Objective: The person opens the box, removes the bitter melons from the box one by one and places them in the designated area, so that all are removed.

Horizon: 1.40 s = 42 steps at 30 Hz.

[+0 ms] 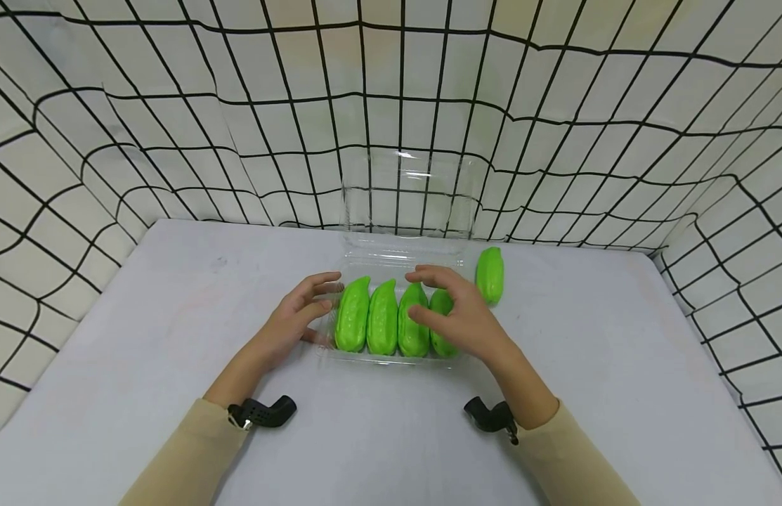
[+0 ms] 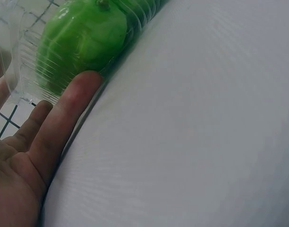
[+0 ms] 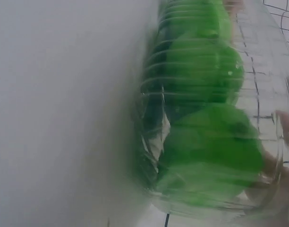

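A clear plastic clamshell box (image 1: pixel 391 360) lies on the table with its lid (image 1: pixel 409 211) standing open at the back. Several bright green, bumpy bitter gourds (image 1: pixel 382 320) sit side by side in it. My left hand (image 1: pixel 297 316) is at the box's left end, and in the left wrist view a straight finger (image 2: pixel 69 109) touches the clear wall beside a gourd (image 2: pixel 85 40). Over the right end is my right hand (image 1: pixel 457 316), its fingers loosely bent and partly hiding the rightmost gourd (image 1: pixel 440 302). The right wrist view is blurred, with gourds (image 3: pixel 210 146) behind the ribbed wall.
One more green gourd (image 1: pixel 490 275) lies on the white tabletop (image 1: pixel 378 436), just right of the box. White cloth with a black grid (image 1: pixel 378 126) rises behind the table and along both sides. A black wrist camera (image 1: pixel 264 412) sits at the left sleeve, another (image 1: pixel 492 416) at the right.
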Each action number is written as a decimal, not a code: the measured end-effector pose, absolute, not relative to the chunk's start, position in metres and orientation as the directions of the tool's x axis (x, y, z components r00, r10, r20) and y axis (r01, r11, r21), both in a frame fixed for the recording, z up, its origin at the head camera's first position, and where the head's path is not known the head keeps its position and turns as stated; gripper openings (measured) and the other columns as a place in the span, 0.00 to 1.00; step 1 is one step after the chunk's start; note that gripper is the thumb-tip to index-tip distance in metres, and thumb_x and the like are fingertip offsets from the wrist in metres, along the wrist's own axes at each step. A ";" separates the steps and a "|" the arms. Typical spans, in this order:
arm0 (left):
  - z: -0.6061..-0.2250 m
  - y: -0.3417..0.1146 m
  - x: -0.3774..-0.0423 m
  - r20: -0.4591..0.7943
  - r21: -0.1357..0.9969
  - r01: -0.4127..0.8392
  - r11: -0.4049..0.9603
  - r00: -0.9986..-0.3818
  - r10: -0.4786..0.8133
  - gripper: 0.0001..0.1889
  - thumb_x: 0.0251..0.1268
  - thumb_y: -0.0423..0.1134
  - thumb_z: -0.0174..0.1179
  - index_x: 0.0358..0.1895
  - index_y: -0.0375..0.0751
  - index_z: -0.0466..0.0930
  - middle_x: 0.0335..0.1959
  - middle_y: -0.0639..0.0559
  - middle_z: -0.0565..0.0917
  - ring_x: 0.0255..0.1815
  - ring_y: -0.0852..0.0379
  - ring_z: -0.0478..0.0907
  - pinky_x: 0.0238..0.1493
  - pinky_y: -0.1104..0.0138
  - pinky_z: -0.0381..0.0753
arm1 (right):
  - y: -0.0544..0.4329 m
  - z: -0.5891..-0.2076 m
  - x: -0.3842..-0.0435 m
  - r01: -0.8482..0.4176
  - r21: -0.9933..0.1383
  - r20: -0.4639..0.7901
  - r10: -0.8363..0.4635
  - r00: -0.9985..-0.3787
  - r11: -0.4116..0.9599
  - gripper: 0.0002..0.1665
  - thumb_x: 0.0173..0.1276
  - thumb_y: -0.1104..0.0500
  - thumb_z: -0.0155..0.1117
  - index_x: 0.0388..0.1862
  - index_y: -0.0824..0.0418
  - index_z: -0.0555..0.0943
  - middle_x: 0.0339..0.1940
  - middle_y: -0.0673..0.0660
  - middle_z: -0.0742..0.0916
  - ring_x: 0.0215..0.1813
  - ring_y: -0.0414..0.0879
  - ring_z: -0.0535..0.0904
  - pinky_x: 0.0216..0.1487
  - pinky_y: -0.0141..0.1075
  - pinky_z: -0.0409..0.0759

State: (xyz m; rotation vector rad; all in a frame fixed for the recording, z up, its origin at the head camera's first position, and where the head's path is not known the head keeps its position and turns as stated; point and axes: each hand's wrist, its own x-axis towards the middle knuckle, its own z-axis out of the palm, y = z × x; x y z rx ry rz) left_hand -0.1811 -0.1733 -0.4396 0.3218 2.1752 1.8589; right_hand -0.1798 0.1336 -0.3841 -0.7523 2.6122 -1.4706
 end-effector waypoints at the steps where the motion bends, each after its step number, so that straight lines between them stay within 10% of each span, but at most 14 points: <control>1: -0.439 -0.173 -0.181 -0.055 0.988 -0.003 0.156 -0.941 0.333 0.25 0.79 0.42 0.47 0.76 0.53 0.60 0.74 0.44 0.65 0.72 0.36 0.64 0.37 0.52 0.88 | 0.133 -0.385 -0.180 -0.389 -0.810 0.176 -0.451 -0.875 0.439 0.27 0.66 0.53 0.69 0.65 0.48 0.78 0.73 0.55 0.74 0.74 0.51 0.68 0.73 0.58 0.65; 22: -0.439 -0.174 -0.181 -0.052 0.990 -0.005 0.141 -0.941 0.335 0.25 0.79 0.43 0.47 0.76 0.53 0.59 0.74 0.44 0.64 0.73 0.36 0.64 0.37 0.51 0.88 | 0.121 -0.396 -0.177 -0.557 -0.572 0.101 -0.623 -0.776 0.602 0.26 0.77 0.42 0.53 0.70 0.44 0.73 0.79 0.58 0.65 0.80 0.54 0.57 0.71 0.76 0.36; 33: -0.438 -0.172 -0.180 -0.051 0.991 -0.007 0.131 -0.939 0.340 0.25 0.79 0.42 0.48 0.75 0.53 0.60 0.74 0.45 0.65 0.72 0.37 0.64 0.35 0.51 0.88 | 0.126 -0.398 -0.184 -0.607 -0.678 0.347 -0.548 -0.761 0.414 0.22 0.68 0.55 0.68 0.61 0.53 0.80 0.70 0.55 0.76 0.74 0.51 0.66 0.72 0.55 0.67; 42: -0.439 -0.173 -0.180 -0.049 0.991 -0.004 0.131 -0.939 0.341 0.25 0.79 0.42 0.48 0.75 0.54 0.61 0.73 0.45 0.66 0.72 0.37 0.64 0.35 0.51 0.88 | 0.126 -0.396 -0.183 -0.580 -0.689 0.316 -0.540 -0.780 0.434 0.27 0.61 0.63 0.72 0.60 0.52 0.81 0.75 0.60 0.70 0.76 0.53 0.65 0.69 0.55 0.72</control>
